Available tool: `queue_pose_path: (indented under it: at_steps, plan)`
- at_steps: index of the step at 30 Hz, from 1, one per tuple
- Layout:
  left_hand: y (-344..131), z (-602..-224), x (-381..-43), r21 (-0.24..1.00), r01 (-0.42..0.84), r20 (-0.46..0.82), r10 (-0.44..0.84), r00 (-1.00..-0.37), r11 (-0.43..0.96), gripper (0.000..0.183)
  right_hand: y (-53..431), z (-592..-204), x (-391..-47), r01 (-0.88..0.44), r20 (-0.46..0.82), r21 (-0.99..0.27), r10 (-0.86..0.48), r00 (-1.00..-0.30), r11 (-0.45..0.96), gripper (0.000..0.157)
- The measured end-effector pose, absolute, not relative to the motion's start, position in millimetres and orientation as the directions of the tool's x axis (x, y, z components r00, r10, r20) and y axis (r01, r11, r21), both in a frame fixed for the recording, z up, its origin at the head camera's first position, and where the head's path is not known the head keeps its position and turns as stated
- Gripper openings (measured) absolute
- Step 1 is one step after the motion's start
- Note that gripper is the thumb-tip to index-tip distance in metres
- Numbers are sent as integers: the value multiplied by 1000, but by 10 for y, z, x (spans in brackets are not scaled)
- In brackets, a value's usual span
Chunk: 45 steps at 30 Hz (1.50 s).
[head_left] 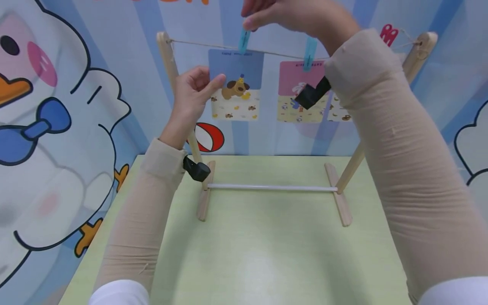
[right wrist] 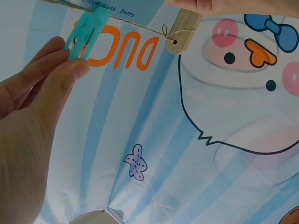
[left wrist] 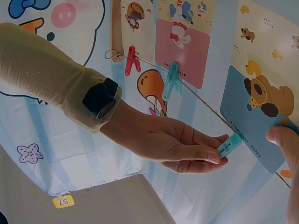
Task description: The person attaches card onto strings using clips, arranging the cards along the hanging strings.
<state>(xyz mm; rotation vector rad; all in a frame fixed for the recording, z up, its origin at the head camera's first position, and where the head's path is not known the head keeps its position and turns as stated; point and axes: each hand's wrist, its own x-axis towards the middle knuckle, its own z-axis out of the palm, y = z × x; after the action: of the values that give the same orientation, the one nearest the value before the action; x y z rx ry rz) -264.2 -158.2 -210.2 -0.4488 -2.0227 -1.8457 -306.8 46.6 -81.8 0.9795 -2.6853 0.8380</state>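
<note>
A blue-and-cream puppy card (head_left: 235, 84) hangs against the string (head_left: 282, 54) near the left post. My left hand (head_left: 193, 90) pinches its left edge between thumb and fingers. Above the card, my right hand (head_left: 293, 17) pinches a teal clothespin (head_left: 244, 40) by its upper end; in the right wrist view this clothespin (right wrist: 88, 33) sits over the string and the card's top edge. A pink-and-yellow card (head_left: 301, 91) hangs to the right under a second teal clothespin (head_left: 310, 53). Another card (head_left: 338, 109), partly hidden by my right arm, hangs beyond it near a red clothespin (head_left: 389, 34).
The wooden stand has a left post (head_left: 166, 55), a right post (head_left: 419, 59), two feet and a white crossbar (head_left: 272, 187) low over the pale green table (head_left: 263, 250). A cartoon-printed blue backdrop (head_left: 141, 106) rises close behind and at the left.
</note>
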Motion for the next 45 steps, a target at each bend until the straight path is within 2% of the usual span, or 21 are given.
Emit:
queue_pose_path:
  at_steps: [5,12,19,24,35,45]
  plan:
    - [-1594,-2098,-2633,873,476,480,-14,-877,109,16,406,-829,-3057,-646,329,-416,-556,-763,640,33]
    - [-1606,-2100,-2628,868,489,491,-2,-871,83,15,337,-855,-3044,-627,313,-471,-547,-777,620,28]
    - [-1617,-2107,-2640,869,491,491,5,-871,60,15,282,-871,-3051,-650,307,-457,-578,-756,607,27]
    - [-1619,-2120,-2653,868,493,494,4,-870,58,16,255,-882,-3052,-645,314,-498,-572,-758,580,24]
    - [-1622,-2160,-2666,875,480,481,-6,-876,57,16,257,-926,-3065,-672,324,-468,-596,-735,574,27]
    - [-1630,-2181,-2691,880,472,473,0,-881,54,17,253,-929,-3070,-667,313,-443,-595,-741,599,32]
